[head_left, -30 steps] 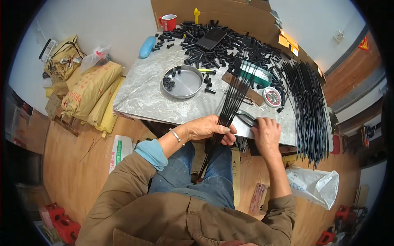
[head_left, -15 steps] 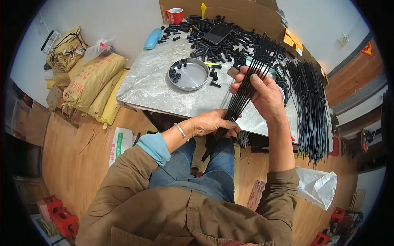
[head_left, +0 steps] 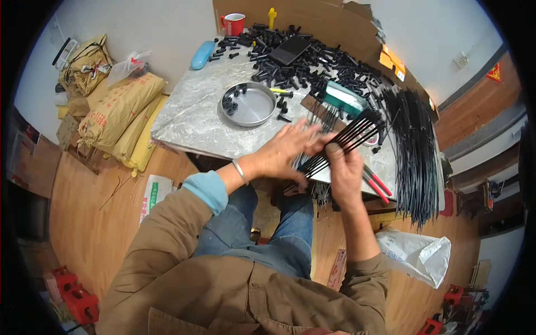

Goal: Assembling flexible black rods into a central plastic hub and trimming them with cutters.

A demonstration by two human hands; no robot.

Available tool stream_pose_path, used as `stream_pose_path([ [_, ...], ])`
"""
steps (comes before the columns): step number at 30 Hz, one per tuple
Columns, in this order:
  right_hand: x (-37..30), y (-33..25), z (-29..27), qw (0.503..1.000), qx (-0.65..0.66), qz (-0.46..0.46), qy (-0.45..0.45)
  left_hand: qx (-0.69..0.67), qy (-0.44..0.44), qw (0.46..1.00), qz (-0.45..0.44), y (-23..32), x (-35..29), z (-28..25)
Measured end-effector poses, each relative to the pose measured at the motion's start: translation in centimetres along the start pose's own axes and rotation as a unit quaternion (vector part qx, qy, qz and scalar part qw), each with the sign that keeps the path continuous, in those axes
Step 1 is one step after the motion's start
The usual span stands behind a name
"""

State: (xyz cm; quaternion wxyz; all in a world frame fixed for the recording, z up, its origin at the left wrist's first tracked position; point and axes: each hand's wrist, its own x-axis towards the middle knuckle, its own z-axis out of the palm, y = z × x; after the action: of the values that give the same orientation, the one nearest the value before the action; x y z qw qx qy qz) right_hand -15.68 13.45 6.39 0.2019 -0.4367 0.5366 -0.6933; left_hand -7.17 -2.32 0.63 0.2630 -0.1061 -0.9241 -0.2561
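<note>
My right hand (head_left: 347, 172) is closed round a fanned bundle of long thin black strips (head_left: 357, 133), thumb on top. The bundle slants up to the right over the table's front edge. Against its lower part is my left hand (head_left: 273, 149), fingers spread and blurred by motion. Part of the strips is hidden behind both hands. Just beyond them lie a green-and-white box (head_left: 344, 98) and a small brown flat piece (head_left: 308, 102). Red-handled pliers (head_left: 377, 185) rest at the table edge beside my right hand.
On the grey marbled table (head_left: 187, 120) stands a round metal pan (head_left: 258, 106) with small black parts. Many black bolts (head_left: 268, 70) are heaped behind it, a dark flat slab (head_left: 290, 50) on top. More black strips (head_left: 413, 162) hang over the right edge. A blue case (head_left: 202, 54) lies left.
My left hand has loosened from the bundle's lower end, its fingers now spread. My right hand has come down and nearer with the strips, which tilt flatter. The green-and-white box and pliers now show.
</note>
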Motion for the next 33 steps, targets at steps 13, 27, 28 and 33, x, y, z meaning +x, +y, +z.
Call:
stream_pose_path([
  [13, -0.2, -1.1, 0.8, 0.998, -0.013, 0.014, -0.065, -0.054, -0.064, 0.996, 0.017, -0.2, 1.2, -0.3],
  [27, 2.6, -1.0, -0.5, 0.998, -0.018, -0.026, -0.056, -0.482, 0.048, 0.867, -0.115, 5.6, 5.0, -6.0],
  [28, 3.6, -1.5, -3.6, 0.975, -0.132, 0.082, -0.161, -0.454, 0.070, 0.879, -0.129, 6.0, 5.0, -6.1],
  [33, 7.6, 5.0, -10.4, 0.877, -0.477, 0.053, 0.012, -0.477, 0.094, 0.870, -0.086, 6.7, 5.7, -5.1],
])
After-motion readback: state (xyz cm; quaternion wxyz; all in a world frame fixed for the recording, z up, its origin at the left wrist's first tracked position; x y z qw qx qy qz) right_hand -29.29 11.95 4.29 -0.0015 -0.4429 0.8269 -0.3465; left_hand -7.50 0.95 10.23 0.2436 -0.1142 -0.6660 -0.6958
